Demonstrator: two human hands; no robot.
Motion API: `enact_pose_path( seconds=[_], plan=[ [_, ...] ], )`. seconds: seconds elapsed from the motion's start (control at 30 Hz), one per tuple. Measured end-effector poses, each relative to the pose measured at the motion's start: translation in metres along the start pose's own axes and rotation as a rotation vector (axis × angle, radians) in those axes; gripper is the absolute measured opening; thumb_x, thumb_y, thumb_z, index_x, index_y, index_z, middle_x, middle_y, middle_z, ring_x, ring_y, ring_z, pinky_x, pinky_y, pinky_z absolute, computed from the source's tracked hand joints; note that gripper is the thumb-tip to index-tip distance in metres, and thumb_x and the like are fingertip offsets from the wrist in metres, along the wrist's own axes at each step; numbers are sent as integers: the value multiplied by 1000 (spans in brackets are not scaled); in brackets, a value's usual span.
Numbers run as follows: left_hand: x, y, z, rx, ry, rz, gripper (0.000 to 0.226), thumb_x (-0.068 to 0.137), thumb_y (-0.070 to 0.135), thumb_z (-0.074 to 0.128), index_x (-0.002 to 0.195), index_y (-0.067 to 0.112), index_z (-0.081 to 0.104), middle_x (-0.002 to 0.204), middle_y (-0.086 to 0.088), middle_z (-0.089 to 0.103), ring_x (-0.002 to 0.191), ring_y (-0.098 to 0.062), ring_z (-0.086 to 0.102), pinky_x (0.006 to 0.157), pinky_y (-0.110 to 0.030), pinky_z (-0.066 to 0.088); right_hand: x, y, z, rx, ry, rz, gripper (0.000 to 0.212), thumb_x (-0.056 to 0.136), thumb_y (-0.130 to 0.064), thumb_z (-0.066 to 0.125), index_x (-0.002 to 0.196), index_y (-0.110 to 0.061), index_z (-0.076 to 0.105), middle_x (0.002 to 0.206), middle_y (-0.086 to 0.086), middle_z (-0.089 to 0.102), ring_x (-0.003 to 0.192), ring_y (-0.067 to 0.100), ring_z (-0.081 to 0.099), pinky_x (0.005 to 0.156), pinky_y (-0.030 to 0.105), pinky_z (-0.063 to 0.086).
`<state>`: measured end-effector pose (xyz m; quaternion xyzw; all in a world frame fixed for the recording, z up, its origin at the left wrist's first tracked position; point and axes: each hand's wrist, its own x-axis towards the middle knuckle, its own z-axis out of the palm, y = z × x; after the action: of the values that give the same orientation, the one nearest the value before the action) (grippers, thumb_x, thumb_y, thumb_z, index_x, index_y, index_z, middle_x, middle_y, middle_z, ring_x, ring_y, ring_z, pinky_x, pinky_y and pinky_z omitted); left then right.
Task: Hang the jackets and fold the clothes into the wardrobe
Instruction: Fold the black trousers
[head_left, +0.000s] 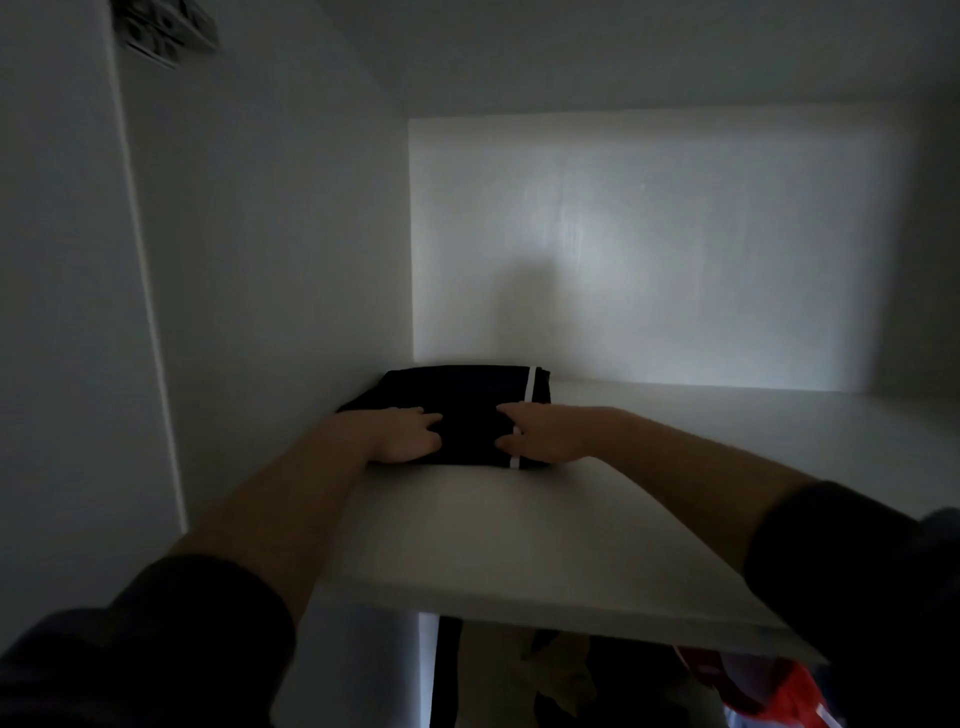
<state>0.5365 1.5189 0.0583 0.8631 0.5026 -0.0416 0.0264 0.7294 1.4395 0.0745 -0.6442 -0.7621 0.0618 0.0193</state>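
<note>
Garment (470, 397) between left hand (408, 436), right hand (545, 434)

Matt cloth garment (467, 400), smooth shelf (519, 530)

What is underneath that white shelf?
Below the white shelf a beige garment, dark clothes and a red garment show; the shelf covers their upper parts, so hangers cannot be seen.

L hand (410, 437) & R hand (543, 436) grip folded dark garment (467, 397) on white wardrobe shelf (519, 535), by left wall.
</note>
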Motion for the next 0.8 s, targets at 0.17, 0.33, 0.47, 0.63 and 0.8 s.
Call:
enact_pose_path(
  seconds=[0.17, 0.33, 0.47, 0.63, 0.8],
  plan=[
    [48, -16, 0, 23, 20, -38, 63, 98, 51, 24, 152, 25, 8, 160, -4, 4, 147, -25, 8, 119, -41, 8, 56, 23, -3, -27, 6, 7, 56, 100, -41, 39, 146, -11, 27, 144, 14, 38, 128, 30, 42, 108, 40, 34],
    [86, -25, -8, 41, -2, -38, 63, 98, 50, 24, 153, 25, 6, 161, -3, 3, 147, -23, 8, 119, -38, 8, 98, 43, -5, -43, 15, 11, 60, 100, -44, 37, 148, -12, 22, 149, 14, 32, 134, 31, 36, 110, 41, 32],
    [102, -30, -8, 30, 15, -36, 63, 98, 50, 25, 152, 25, 6, 161, -3, 3, 147, -23, 7, 119, -39, 8, 115, 52, -5, -54, 19, 20, 66, 100, -46, 35, 151, -12, 13, 155, 13, 23, 140, 31, 27, 114, 42, 26],
    [109, -34, -4, 44, 55, -33, 63, 97, 52, 25, 152, 29, 6, 161, -1, 4, 147, -22, 8, 119, -41, 10, 119, 54, -2, -48, 37, 26, 67, 100, -46, 35, 152, -11, 10, 156, 14, 20, 142, 31, 23, 115, 41, 24],
    [104, -30, 0, 138, 127, -52, 63, 96, 53, 21, 152, 29, 5, 161, -1, 5, 147, -22, 4, 119, -45, 6, 113, 53, 2, -14, 90, 22, 69, 100, -47, 34, 153, -14, 4, 158, 13, 10, 145, 30, 12, 117, 41, 18]
  ],
)
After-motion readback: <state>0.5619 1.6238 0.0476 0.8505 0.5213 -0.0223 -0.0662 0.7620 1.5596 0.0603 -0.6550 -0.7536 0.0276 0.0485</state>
